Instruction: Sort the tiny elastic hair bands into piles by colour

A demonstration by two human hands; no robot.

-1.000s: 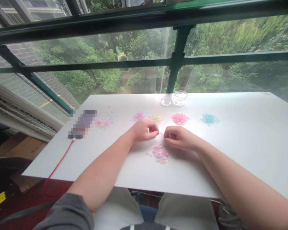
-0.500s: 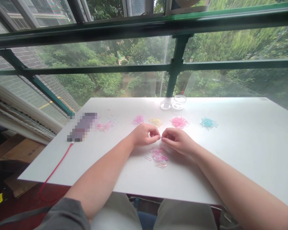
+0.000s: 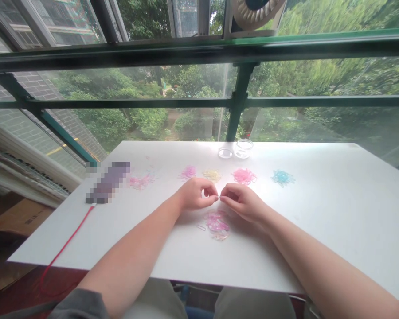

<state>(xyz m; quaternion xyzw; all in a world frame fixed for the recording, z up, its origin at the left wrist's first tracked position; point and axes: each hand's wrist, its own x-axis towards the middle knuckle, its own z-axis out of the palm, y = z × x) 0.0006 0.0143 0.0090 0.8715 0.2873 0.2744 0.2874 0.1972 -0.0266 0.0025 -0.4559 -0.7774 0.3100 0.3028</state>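
Note:
My left hand (image 3: 199, 193) and my right hand (image 3: 241, 199) meet fingertip to fingertip above the white table (image 3: 335, 212). Each is closed in a pinch; something tiny and pale shows between them, too small to make out. Just below lies a pile of pink and purple bands (image 3: 217, 223), with a single loose band (image 3: 201, 227) at its left. Beyond my hands, in a row, are a purple pile (image 3: 188, 172), a yellow pile (image 3: 212, 175), a hot-pink pile (image 3: 244, 176) and a blue pile (image 3: 283, 177).
Two clear round containers (image 3: 243, 149) stand near the table's far edge. A blurred-out dark device (image 3: 109, 182) with a red cable (image 3: 68, 244) lies at the left, beside a faint pink scatter (image 3: 140, 180). A green railing (image 3: 186, 104) runs behind the table.
The view has tilted up slightly, so everything sits a little lower in the picture. My hands remain pinched together over the same spot.

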